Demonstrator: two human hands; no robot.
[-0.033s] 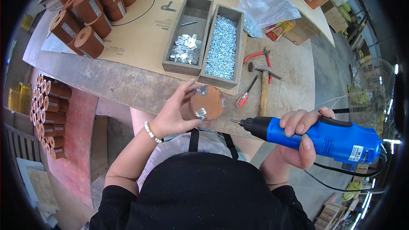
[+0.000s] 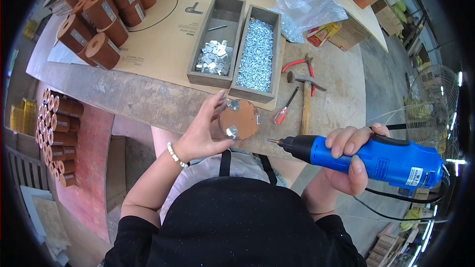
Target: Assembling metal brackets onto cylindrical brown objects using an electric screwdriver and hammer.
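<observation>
My left hand (image 2: 205, 131), with a beaded bracelet at the wrist, grips a round reddish-brown cylinder (image 2: 242, 113) by its side at the table's front edge. The cylinder's flat end faces up. Small metal pieces sit on its rim, one bright (image 2: 231, 131) at the lower left, others at the top and right. In my right hand (image 2: 354, 153) is a blue electric screwdriver (image 2: 376, 160), fingers wrapped round its body. Its bit (image 2: 272, 140) points left at the cylinder and stays a short way apart from it. A cable runs from the tool's rear.
Beyond my hands stand a wooden box of metal plates (image 2: 193, 76) and a box of screws (image 2: 255, 54). A screwdriver (image 2: 281, 116), hammer (image 2: 307, 104) and red-handled pliers (image 2: 311, 71) lie right. Brown cylinders (image 2: 102, 49) are stacked far left, more (image 2: 62, 141) lower left. A fan (image 2: 435, 104) stands right.
</observation>
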